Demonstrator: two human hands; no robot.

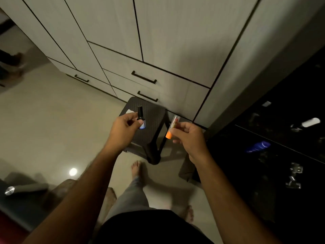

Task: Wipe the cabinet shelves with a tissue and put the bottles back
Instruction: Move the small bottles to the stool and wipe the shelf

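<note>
My left hand [125,128] pinches a small bottle with a tall black cap and a blue body [140,117], held upright above the dark stool [149,110]. My right hand [190,138] grips a slim clear tube with an orange cap [172,126], tilted with the orange end pointing down and left. A white tissue [131,111] lies on the stool's left edge, partly hidden behind my left hand. The open dark cabinet [281,138] is at the right; a white bottle [310,122] and a blue bottle [257,146] lie on its shelves.
Pale wardrobe doors and drawers with black handles [144,77] fill the wall ahead. The stool stands on a light tiled floor directly in front of my bare foot [136,169]. Metal hinges [293,176] glint inside the cabinet at the lower right.
</note>
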